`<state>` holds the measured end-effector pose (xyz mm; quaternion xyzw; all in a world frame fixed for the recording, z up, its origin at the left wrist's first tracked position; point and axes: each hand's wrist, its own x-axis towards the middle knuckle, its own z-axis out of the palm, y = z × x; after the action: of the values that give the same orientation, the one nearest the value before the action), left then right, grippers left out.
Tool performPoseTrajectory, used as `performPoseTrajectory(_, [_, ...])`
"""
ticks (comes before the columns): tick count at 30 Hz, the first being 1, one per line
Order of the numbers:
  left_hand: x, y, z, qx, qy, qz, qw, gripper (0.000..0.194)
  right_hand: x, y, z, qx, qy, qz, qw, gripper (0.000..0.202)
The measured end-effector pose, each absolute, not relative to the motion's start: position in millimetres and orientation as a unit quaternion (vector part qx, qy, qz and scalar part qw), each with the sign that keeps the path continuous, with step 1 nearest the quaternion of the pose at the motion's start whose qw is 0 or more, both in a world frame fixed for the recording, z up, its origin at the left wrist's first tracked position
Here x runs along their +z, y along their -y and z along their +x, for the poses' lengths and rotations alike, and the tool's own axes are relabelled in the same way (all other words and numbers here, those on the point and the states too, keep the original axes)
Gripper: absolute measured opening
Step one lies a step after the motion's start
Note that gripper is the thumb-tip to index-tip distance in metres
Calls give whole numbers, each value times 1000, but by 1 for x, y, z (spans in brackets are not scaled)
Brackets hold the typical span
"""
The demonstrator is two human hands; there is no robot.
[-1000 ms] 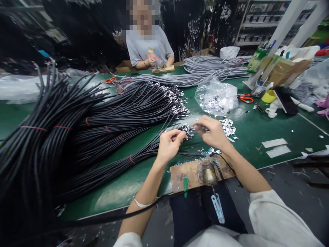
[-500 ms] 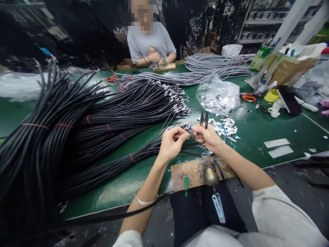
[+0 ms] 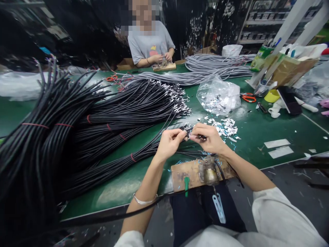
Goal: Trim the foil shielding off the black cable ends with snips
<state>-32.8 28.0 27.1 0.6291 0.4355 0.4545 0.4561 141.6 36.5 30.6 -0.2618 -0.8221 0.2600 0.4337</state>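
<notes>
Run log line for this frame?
left hand: pinching cable end | right hand: close beside it, dark object partly hidden in grip | black cable bundles: left of hands | wooden board: nearer the body

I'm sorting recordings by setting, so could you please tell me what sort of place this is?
Probably a cable workshop: black cables tied in bundles, grey cables and a scrap pile lie on a green table.

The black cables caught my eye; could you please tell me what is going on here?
A person's left hand and right hand meet beside pale wire ends. The left appears to pinch one; the right curls around something dark, mostly hidden. Black cables lie bundled to the left, with a wooden board at the table's near edge. Across from it, a co-worker's hands are at another board.
</notes>
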Motion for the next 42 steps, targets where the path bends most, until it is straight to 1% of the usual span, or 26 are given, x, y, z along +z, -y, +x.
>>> performPoseTrajectory(2, [29,-28,-34,454,-418,628,474,40,31,-37,138,415,759,-262,428,22])
performPoseTrajectory(4, [31,-27,-32,465,-419,623,468,37,31,-42,137,550,660,-293,420,29])
performPoseTrajectory(5, [31,-26,-31,471,-425,620,461,36,32,-46,139,584,610,-318,430,31])
performPoseTrajectory(6, [32,-25,-30,475,-433,617,455,35,33,-50,142,593,570,-345,452,34])
performPoseTrajectory(7, [32,-25,-30,478,-439,612,452,34,35,-55,147,578,544,-369,483,35])
performPoseTrajectory(9, [32,-24,-29,487,-447,603,447,34,41,-63,158,484,504,-403,591,38])
performPoseTrajectory(11, [32,-24,-30,495,-453,594,444,34,44,-66,164,441,502,-409,621,30])
performPoseTrajectory(12, [31,-24,-30,497,-455,591,443,34,44,-65,164,429,516,-409,618,26])
performPoseTrajectory(13, [30,-24,-30,496,-458,591,443,35,42,-62,162,412,556,-403,599,21])
performPoseTrajectory(14, [29,-24,-29,492,-461,592,441,35,40,-59,159,345,665,-383,540,13])
performPoseTrajectory(15, [28,-25,-29,487,-466,597,435,36,36,-55,155,268,737,-360,506,4])
performPoseTrajectory(16, [27,-25,-29,481,-471,605,424,37,32,-51,151,197,788,-338,475,5])
performPoseTrajectory(18, [27,-25,-29,463,-484,629,394,39,27,-44,146,79,849,-303,426,18])
performPoseTrajectory(19, [27,-25,-30,451,-490,641,381,40,26,-41,146,47,865,-288,408,20])
performPoseTrajectory(21, [29,-25,-35,419,-492,660,381,41,28,-37,147,39,887,-257,383,20])
performPoseTrajectory(23, [32,-27,-41,386,-480,669,416,42,32,-33,148,100,895,-225,371,18])
performPoseTrajectory(24, [34,-28,-44,373,-467,669,442,44,34,-32,147,154,891,-213,369,18])
performPoseTrajectory(26, [35,-29,-49,351,-431,664,501,46,37,-30,144,304,857,-200,364,19])
performPoseTrajectory(29, [33,-31,-49,352,-393,630,570,46,32,-31,135,570,700,-224,368,25])
performPoseTrajectory(30, [33,-30,-47,360,-392,617,580,46,30,-32,131,634,628,-248,377,26])
performPoseTrajectory(32, [31,-29,-43,375,-399,597,586,45,26,-35,125,702,507,-299,401,28])
performPoseTrajectory(34, [31,-28,-39,380,-405,591,585,45,27,-38,123,714,456,-329,418,27])
performPoseTrajectory(36, [32,-26,-38,381,-403,587,590,45,34,-42,129,691,448,-345,451,28])
performPoseTrajectory(39, [31,-26,-39,395,-393,575,599,45,50,-50,151,610,435,-364,554,36])
performPoseTrajectory(40, [31,-26,-40,400,-393,573,597,45,53,-52,158,578,430,-369,588,36])
performPoseTrajectory(42, [30,-26,-39,408,-406,584,572,42,56,-54,166,532,430,-377,625,34])
